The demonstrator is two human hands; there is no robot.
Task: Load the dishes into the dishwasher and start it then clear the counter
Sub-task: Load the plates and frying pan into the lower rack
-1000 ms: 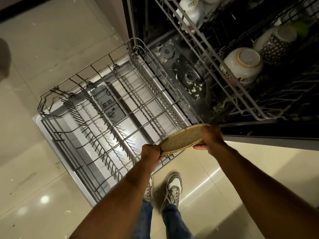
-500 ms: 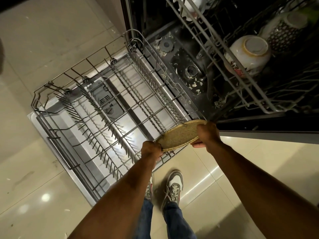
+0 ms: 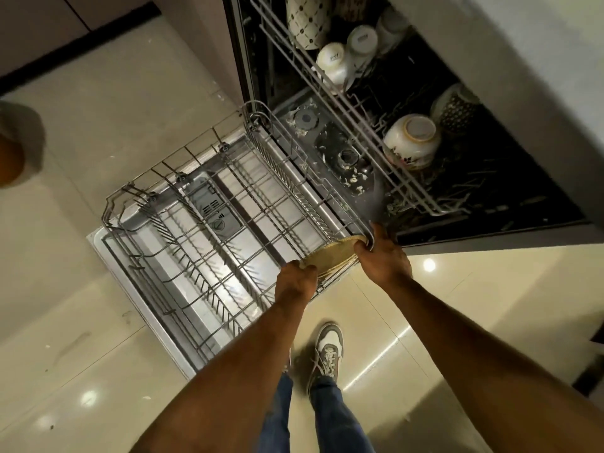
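I see both hands, left hand (image 3: 295,282) and right hand (image 3: 382,253), curled around a round, speckled tan plate (image 3: 330,255), possibly stoneware, at the wire lower rack's (image 3: 202,230) near right corner.

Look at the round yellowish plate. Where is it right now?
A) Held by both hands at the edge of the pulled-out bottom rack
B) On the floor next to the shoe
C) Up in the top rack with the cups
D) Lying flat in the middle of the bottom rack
A. The left hand and the right hand both grip the plate at the near corner of the bottom rack.
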